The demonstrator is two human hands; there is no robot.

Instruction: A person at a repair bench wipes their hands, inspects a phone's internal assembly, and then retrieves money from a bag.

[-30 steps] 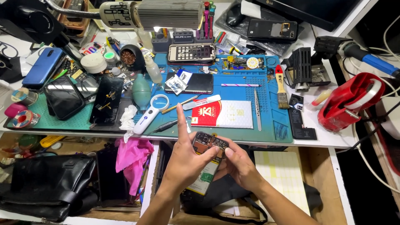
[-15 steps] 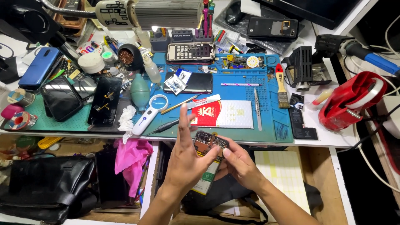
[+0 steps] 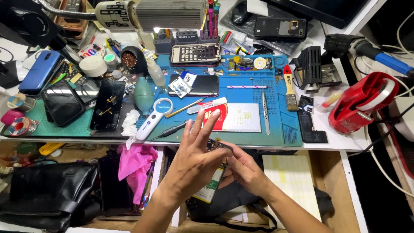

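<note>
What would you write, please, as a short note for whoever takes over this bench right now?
Left hand: fingers spread, palm against the small circuit board.
Right hand: pinching that board from its right side.
Board: held just below the front edge of the blue work mat.
On the mat: tweezers, brush, magnifier.
Done: board in hand.
Left: cannot tell.

circuit board (image 3: 214,146): mostly covered by left hand (image 3: 194,162) | right hand (image 3: 243,169): fingertips hidden | black bag (image 3: 43,196): cropped at left edge
</note>
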